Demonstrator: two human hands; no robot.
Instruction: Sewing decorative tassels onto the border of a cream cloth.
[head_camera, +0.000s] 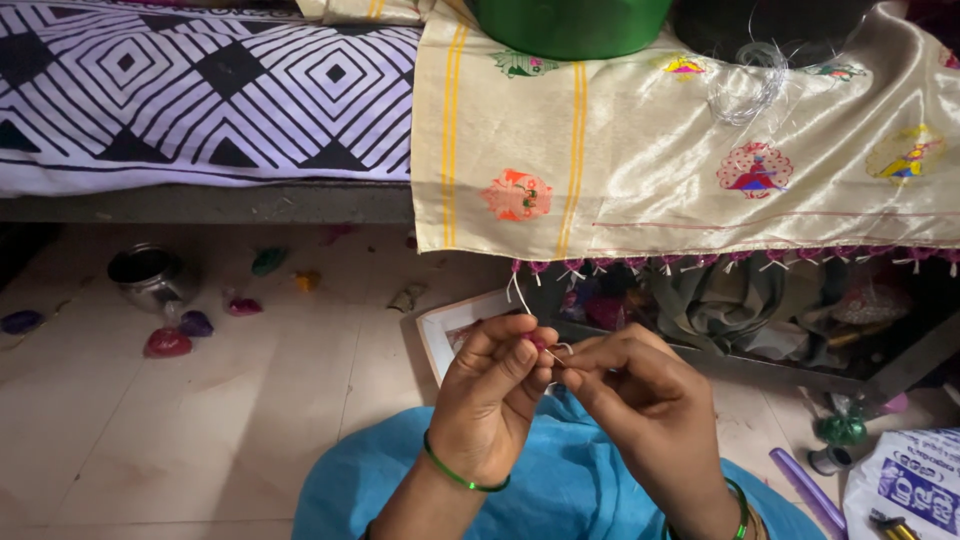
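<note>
The left hand (492, 395) pinches a small pink tassel (538, 343) between thumb and forefinger, and the right hand (640, 400) is closed on a thin pale thread (560, 349) at it, just below the hem of the cream silk cloth with embroidered motifs (640, 150) draped over the bed. Along that hem a row of pink finished tassels (740, 258) already hangs toward the right; this one looks only part made, and I judge the left end of the hem is yet to be done.

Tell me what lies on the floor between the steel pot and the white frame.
In the head view, bare floor lies between steel pot and white frame, plus small coloured scraps.
</note>
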